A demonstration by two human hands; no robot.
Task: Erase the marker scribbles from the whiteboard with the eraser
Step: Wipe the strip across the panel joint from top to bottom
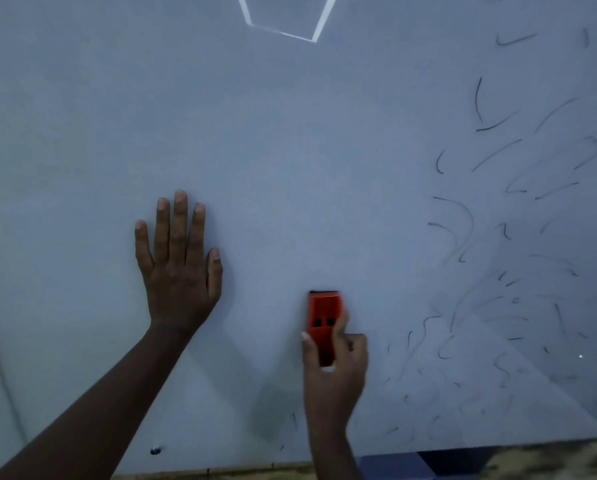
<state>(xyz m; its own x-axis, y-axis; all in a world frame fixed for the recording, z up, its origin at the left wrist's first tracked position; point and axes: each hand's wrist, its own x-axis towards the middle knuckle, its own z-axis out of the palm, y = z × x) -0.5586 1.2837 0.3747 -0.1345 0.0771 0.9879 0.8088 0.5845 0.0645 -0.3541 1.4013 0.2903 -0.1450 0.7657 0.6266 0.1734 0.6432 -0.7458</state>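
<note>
The whiteboard (290,150) fills almost the whole head view. Its left and middle are wiped bare, while several thin dark marker scribbles (498,254) remain scattered over the right side. My right hand (335,372) grips an orange eraser (323,317) upright against the board, low and right of centre, just left of the scribbles. The eraser's dark felt edge points upward. My left hand (177,268) rests flat on the board with fingers spread, to the left of the eraser, holding nothing.
A bright angular light reflection (286,29) shows near the board's top. A small dark screw or mount (155,450) sits near the bottom edge. Below the board's lower edge a strip of floor (532,462) is visible.
</note>
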